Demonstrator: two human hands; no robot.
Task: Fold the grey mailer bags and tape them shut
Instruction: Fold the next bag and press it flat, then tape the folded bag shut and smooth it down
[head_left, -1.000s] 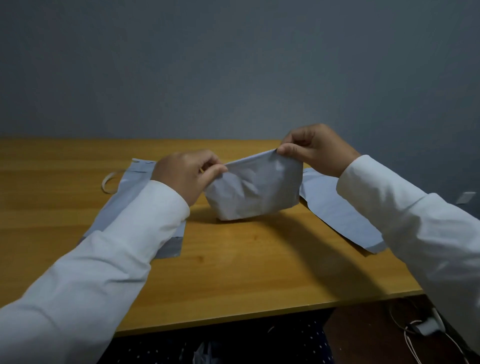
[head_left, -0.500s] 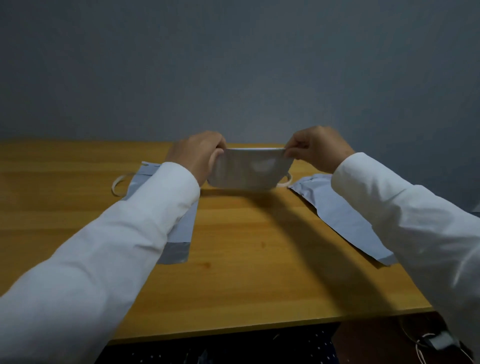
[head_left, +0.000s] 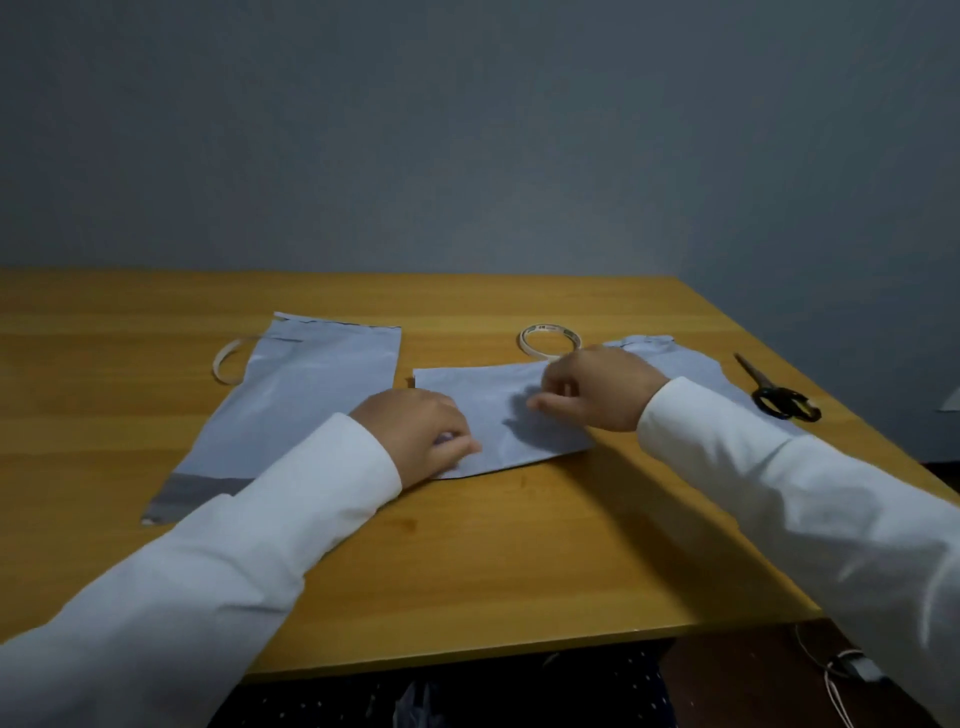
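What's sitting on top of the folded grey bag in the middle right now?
Both hands: the left hand on the folded bag's near-left corner, the right hand on its far right. Tape under them can't be seen.

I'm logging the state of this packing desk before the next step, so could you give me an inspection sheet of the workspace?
Surface: wooden table, bare wood at the near edge.
Job's things: folded mailer flat at centre; unfolded mailer flat to its left; third mailer partly under the right arm; tape roll behind the folded mailer; second tape roll at the unfolded mailer's left edge.
Clutter: scissors near the right edge.
Hands: left hand and right hand rest on the folded mailer, fingers curled; grip unclear.
Cables: white cable on the floor, lower right.
Surroundings: plain grey wall.
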